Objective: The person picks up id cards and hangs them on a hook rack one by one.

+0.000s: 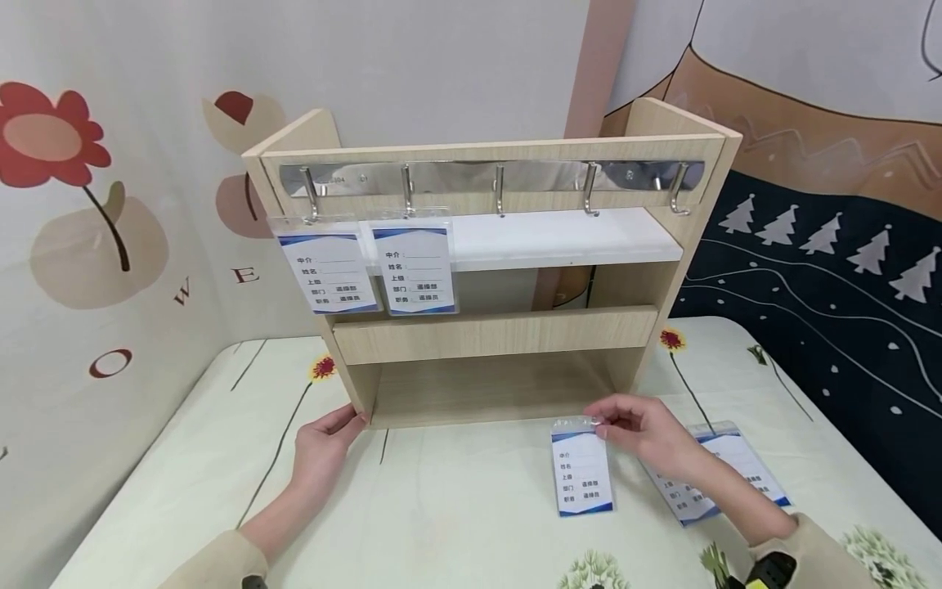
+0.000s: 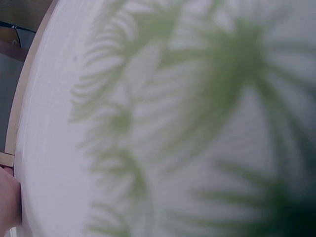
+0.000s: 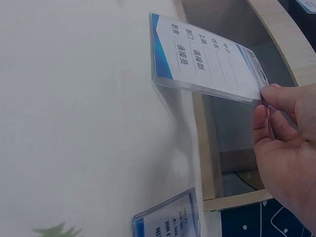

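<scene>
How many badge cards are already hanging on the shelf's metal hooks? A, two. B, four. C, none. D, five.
A: two badge cards hang from the two leftmost hooks of the wooden shelf; the other three hooks are bare, and the right hand pinches a third card at the table.

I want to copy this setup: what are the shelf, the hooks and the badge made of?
Shelf: seems laminated board, pale matte wood-grain. Hooks: polished metal, mirror-like glare. Badge pinched by the right hand: clear glossy plastic sleeve over a printed card, likely paper.
</scene>
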### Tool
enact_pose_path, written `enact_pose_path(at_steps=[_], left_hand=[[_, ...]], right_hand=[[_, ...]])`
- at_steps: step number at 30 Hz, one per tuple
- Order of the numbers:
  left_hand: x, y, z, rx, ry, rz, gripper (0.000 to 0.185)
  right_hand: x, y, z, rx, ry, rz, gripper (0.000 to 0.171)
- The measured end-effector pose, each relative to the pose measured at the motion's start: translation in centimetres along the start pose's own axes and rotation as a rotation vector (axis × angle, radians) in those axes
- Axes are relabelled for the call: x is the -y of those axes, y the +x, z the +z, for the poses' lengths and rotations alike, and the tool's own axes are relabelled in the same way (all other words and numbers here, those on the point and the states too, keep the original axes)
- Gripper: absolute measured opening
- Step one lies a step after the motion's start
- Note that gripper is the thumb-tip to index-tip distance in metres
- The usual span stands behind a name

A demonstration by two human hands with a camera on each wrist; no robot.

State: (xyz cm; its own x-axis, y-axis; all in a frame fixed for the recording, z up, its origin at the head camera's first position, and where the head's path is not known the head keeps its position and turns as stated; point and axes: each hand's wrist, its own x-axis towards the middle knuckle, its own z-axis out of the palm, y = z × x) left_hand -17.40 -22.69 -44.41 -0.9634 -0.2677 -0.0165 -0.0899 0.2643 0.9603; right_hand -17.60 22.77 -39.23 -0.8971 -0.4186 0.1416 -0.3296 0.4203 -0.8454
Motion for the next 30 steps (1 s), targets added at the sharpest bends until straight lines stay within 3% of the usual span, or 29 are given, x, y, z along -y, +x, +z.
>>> enact_pose_path(at_steps=[30], left_hand=[[0.0, 0.0, 0.0, 0.005, 0.002, -0.013, 0.041]], right_hand=[[5.7, 3.4, -1.8, -0.091, -0.065, -0.161, 0.02]])
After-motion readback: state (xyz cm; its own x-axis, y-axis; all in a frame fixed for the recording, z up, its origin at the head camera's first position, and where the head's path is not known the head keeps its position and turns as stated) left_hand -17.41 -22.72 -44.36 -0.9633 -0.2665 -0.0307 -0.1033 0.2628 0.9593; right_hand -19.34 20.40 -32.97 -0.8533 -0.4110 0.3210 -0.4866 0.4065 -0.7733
